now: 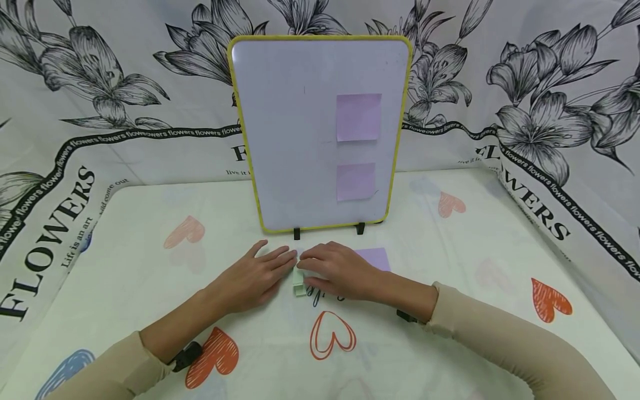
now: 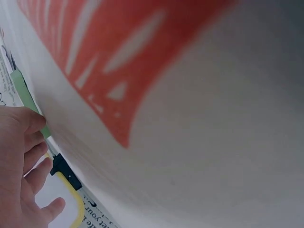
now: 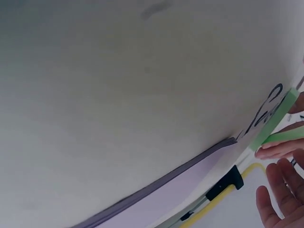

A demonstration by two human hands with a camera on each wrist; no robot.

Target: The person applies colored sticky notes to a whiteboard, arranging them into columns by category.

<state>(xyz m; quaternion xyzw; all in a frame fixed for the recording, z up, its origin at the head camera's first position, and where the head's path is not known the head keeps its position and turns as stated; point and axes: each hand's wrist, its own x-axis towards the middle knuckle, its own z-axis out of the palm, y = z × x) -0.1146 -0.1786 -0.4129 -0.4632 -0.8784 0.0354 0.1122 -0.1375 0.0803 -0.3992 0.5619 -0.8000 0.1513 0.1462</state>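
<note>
A light-green sticky note pad (image 1: 299, 284) lies on the tablecloth between my two hands. My left hand (image 1: 257, 276) holds it from the left side. In the left wrist view, the thumb and nearest fingers (image 2: 35, 122) are at the edge of the green pad (image 2: 26, 92). From the right, my right hand (image 1: 342, 271) reaches over the pad with bent fingers and covers part of it. A green sheet (image 3: 285, 136) rises from the pad (image 3: 274, 121) in the right wrist view, its far end running out of frame at the right hand.
A purple sticky note pad (image 1: 375, 258) lies just behind my right hand. Beyond stands a yellow-framed whiteboard (image 1: 290, 139) on black feet, with an upper purple note (image 1: 358, 117) and a lower one (image 1: 356, 181) on its right half. Flower-printed cloth (image 1: 110, 72) hangs behind.
</note>
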